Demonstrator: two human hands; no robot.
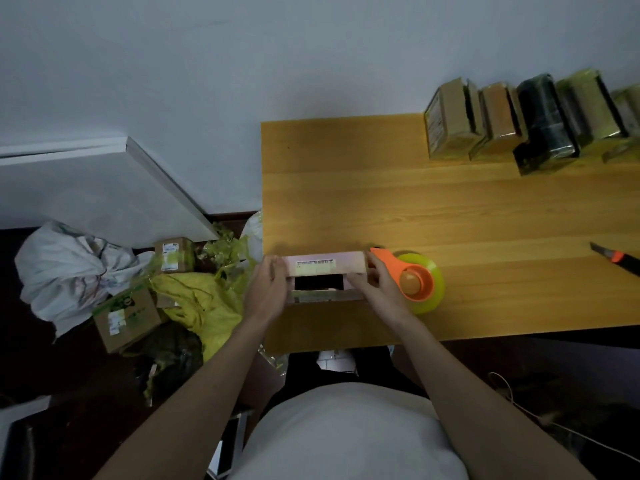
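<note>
Pink box [325,268] gapes; left hand [266,289] and right hand [379,289] curl fingers [360,280] round its ends. Fold flap flat; tape [420,284] at 3 o'clock.

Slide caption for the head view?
Left hand and right hand hold a pink box beside an orange tape dispenser.

Matt cardboard box [325,268] – smooth wooden table [415,209]

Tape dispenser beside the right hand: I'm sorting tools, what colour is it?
Orange dispenser, yellow-green tape roll; head view.
</note>
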